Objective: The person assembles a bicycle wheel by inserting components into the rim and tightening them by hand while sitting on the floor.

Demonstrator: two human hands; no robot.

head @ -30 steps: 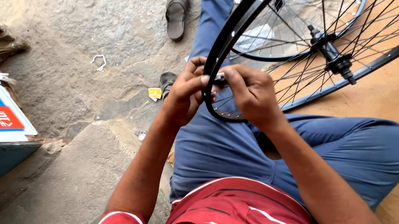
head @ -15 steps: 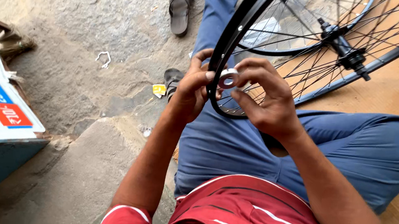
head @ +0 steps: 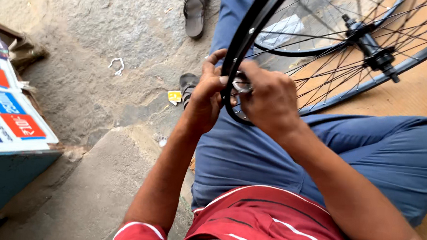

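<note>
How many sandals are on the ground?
2. One grey sandal lies at the top, left of the blue trouser leg. A second sandal peeks out by the left hand, mostly hidden behind it. More may be hidden.

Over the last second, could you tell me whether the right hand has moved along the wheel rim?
Cannot tell: the right hand grips the black wheel rim beside the left hand as before; the head camera itself shifted.
</note>
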